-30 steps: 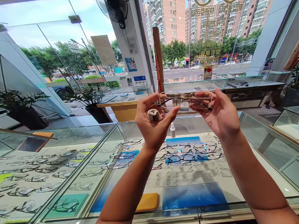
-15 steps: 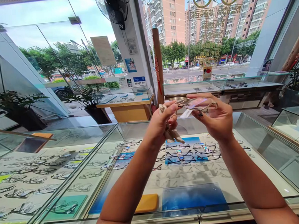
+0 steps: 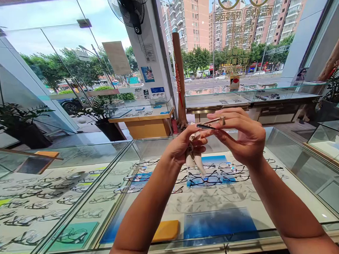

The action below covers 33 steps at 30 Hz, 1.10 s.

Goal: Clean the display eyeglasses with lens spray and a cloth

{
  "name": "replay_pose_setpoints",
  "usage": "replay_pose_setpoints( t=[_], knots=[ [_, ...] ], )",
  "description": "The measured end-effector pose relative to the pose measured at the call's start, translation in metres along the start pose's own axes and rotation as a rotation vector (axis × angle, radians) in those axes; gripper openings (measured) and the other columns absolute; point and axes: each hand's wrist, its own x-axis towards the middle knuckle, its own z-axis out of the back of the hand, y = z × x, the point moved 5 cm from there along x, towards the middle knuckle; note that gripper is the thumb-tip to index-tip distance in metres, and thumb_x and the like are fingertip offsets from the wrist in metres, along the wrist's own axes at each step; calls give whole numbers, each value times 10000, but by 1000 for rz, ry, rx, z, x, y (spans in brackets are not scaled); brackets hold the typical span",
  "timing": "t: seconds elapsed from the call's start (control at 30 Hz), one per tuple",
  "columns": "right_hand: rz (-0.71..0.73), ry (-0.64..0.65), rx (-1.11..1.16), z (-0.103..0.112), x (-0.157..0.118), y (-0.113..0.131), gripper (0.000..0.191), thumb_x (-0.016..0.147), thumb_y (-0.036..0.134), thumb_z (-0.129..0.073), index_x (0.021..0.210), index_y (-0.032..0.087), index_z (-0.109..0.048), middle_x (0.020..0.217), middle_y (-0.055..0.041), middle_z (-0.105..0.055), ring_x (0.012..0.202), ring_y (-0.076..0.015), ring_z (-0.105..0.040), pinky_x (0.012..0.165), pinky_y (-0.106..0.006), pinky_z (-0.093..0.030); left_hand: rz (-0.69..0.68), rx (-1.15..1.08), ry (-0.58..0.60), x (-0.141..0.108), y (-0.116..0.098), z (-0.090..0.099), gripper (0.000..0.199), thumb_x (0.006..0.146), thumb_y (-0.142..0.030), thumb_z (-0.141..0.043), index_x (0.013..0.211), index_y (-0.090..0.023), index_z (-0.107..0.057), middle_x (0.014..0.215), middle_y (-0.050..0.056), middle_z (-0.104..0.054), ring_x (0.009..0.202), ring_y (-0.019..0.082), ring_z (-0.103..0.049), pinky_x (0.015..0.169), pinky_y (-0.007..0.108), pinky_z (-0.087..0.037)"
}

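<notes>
Glass display counter [image 3: 249, 248] spreads below grip. Eyeglasses [image 3: 206, 126], nearly edge-on, held between fingertips of left hand [image 3: 182, 144] and right hand [image 3: 241, 136]; long axis crosswise, hand to hand. Cloth [image 3: 196, 161] hangs from left grasp.

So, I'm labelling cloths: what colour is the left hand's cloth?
The cloth is beige, in the head view.

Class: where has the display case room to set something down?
Bare: the cream surface from the lower blue sheet right to the right forearm, and beyond the forearm. Crowded: the left section's eyeglass rows and the frames below the right hand. Whether they lie on or under glass is unclear.
</notes>
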Motion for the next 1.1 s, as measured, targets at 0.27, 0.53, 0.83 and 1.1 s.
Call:
replay_pose_setpoints(
  t=[0.27,0.53,0.83,1.1],
  knots=[
    [25,16,-36,-2,-1,6,219,949,234,-790,1069,411,-832,1165,39,-834,1137,-270,-767,1092,-537,-579,45,-20,38,0,5,1,426,637,-492,-946,807,-193,-695,767,12,-644,499,33,-284,468,199,-211],
    [-50,-129,-73,16,0,-1,86,916,319,-838,982,374,-835,1062,-3,-819,1071,-292,-751,1078,-531,-577,-233,574,-124,-1,-12,7,523,849,-740,-735,914,-222,-728,677,25,-590,542,131,-478,476,268,-334],
    [-23,-160,-267,59,4,13,89,960,377,-802,966,297,-765,1026,-23,-773,1029,-260,-746,996,-461,-589,-548,1095,-289,-44,-52,-14,146,829,-241,-710,722,-186,-628,699,-21,-603,602,95,-447,562,254,-335],
    [-52,113,-366,74,-23,36,94,942,201,-798,983,284,-780,985,-22,-792,972,-237,-748,918,-425,-574,-623,1172,-307,-59,-61,-25,97,794,-217,-712,729,-189,-645,698,-19,-615,606,97,-455,550,255,-324]
  ],
)
